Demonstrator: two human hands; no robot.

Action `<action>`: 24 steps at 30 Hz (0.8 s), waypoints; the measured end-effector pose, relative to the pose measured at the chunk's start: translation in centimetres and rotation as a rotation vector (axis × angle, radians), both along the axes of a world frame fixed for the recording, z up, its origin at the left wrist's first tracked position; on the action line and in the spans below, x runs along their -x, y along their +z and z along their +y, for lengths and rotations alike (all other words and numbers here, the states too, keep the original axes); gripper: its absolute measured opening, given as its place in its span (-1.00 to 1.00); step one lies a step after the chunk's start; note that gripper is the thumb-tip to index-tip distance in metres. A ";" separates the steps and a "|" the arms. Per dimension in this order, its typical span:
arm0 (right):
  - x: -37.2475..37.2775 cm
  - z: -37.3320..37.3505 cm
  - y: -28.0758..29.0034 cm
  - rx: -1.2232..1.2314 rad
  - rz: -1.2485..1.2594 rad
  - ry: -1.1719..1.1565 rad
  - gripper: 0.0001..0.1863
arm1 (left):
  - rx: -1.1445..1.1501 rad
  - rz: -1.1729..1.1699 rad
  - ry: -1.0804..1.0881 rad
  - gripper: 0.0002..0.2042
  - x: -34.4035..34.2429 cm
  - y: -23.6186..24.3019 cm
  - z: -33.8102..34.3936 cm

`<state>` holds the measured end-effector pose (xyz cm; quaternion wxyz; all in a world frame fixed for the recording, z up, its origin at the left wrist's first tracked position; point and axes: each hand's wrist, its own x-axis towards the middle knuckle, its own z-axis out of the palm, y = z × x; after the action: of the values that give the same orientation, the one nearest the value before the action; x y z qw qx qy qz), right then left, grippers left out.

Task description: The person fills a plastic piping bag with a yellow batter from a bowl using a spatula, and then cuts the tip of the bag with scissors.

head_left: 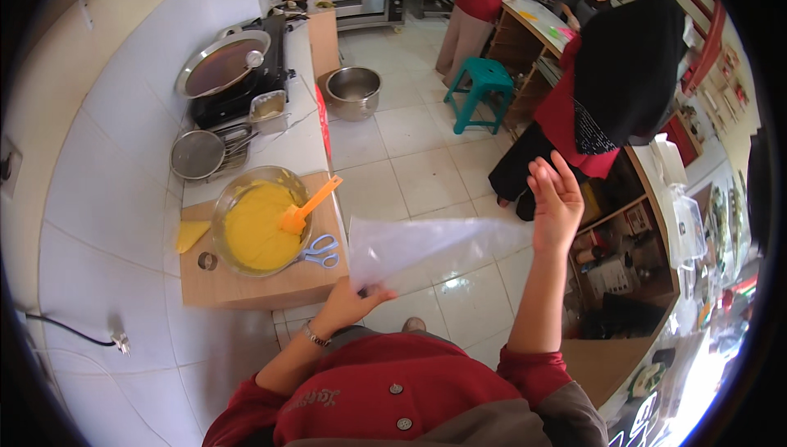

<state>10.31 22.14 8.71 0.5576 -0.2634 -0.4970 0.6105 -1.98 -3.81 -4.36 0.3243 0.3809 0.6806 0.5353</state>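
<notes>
A clear plastic piping bag [422, 248] is stretched out in front of me, its wide end to the left and its narrow end to the right. At the lower corner of the wide end, my left hand [351, 303] is closed on the plastic. My right hand [557, 205] is raised beside the narrow tip, its fingers loosely bent and apart. To the left, a metal bowl [228, 201] holds thick yellow batter [258, 230] with an orange spatula [316, 201] resting in it. Blue-handled scissors [320, 253] lie against the bowl's near right side.
A yellow wedge-shaped item [192, 235] and a small metal ring [207, 261] sit on the wooden surface [238, 289]. Beyond are a strainer [197, 155] and a wide pan [197, 84]. A steel pot [353, 94] and green stool [479, 94] stand on the floor. A co-worker [590, 94] stands at right.
</notes>
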 end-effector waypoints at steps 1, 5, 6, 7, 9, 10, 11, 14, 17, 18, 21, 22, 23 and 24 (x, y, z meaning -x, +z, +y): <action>-0.9 0.8 -0.3 -0.008 -0.080 0.018 -0.83 | -0.017 0.071 0.039 -0.73 0.1 -0.5 -1.1; -0.8 0.6 -3.1 -0.159 -0.375 0.381 -0.93 | 0.173 -0.100 0.055 -0.75 -0.5 -0.6 -4.2; 0.9 -0.9 -3.1 -0.483 -0.399 0.569 -0.90 | 0.166 -0.115 0.069 -0.76 -0.8 -1.3 -4.8; 3.0 -2.7 -3.1 -0.813 -0.403 0.755 -0.87 | 0.159 -0.128 0.090 -0.76 -1.0 -1.7 -5.2; 3.8 -5.5 -5.0 -0.700 -0.488 1.042 -0.81 | 0.205 -0.074 0.110 -0.74 -1.4 -0.5 -5.6; 3.9 -6.4 -5.5 -0.665 -0.515 1.142 -0.79 | 0.251 -0.019 0.103 -0.71 -1.5 0.0 -5.9; 4.3 -6.4 -5.4 -0.334 -0.616 1.415 -0.75 | 0.249 -0.019 0.146 -0.71 -1.5 -0.1 -6.5; 5.6 -6.9 -5.7 0.035 -0.759 1.686 -0.77 | 0.319 0.127 0.152 -0.56 -1.5 -1.6 -8.0; 6.5 -9.1 -7.2 -0.006 -0.857 1.548 -0.84 | 0.163 0.638 0.339 -0.41 -2.8 -2.9 -8.7; 6.7 -10.2 -8.1 -0.063 -0.910 1.399 -0.79 | 0.124 0.499 0.465 -0.41 -3.7 -2.4 -8.4; 6.5 -15.2 -12.6 -0.016 -0.737 1.404 -0.67 | -0.146 -0.397 0.517 -0.50 -4.3 -2.0 -8.0; 6.2 -16.4 -13.6 -0.019 -0.736 1.428 -0.67 | -0.394 -1.139 0.378 -0.58 -4.5 -1.9 -8.2; 6.1 -17.4 -14.3 0.134 -0.657 1.484 -0.67 | -0.400 -1.137 0.389 -0.58 -4.5 -2.0 -8.5; 6.1 -18.0 -14.6 0.289 -0.575 1.529 -0.66 | -0.373 -1.175 0.410 -0.64 -4.5 -2.1 -8.9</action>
<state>4.21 4.10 -5.91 -0.1997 -0.0677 -0.5788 0.7877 2.48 -12.75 -6.48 0.4625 -0.0630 0.3442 0.8147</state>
